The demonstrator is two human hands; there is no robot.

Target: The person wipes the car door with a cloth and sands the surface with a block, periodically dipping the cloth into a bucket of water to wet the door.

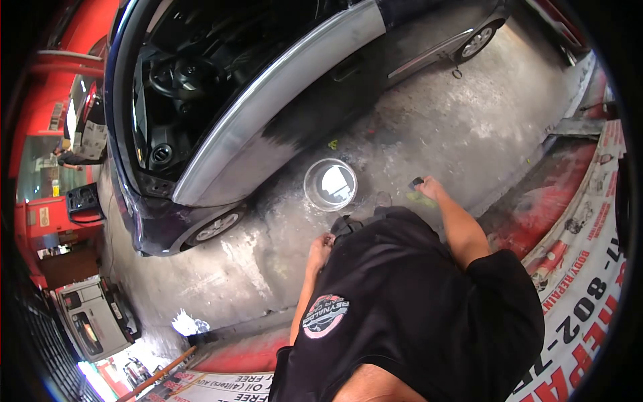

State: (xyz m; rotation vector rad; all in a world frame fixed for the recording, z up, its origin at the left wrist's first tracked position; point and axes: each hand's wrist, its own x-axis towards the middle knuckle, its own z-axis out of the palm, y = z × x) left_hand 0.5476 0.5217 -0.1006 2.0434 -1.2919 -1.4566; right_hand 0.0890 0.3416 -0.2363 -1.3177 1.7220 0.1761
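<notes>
My right hand [431, 188] is held out to the right over the floor, closed around a small dark block [416, 182]. Close to my waist, my left hand [321, 246] has its fingers curled; what they hold, if anything, is hidden. Between me and the car stands a round clear tub [309, 191], its liquid reflecting bright light. The dark car [157, 231] beyond it has pale grey patches along its door [234, 167] and window frame. Part of that door's lower surface looks dark and wet.
Concrete floor [469, 127] with pale stains runs alongside the car. Printed banners [576, 268] line the right and bottom edges. A detached dark panel [84, 203] leans at the left, near another vehicle [90, 318]. A person [67, 159] is in the left background.
</notes>
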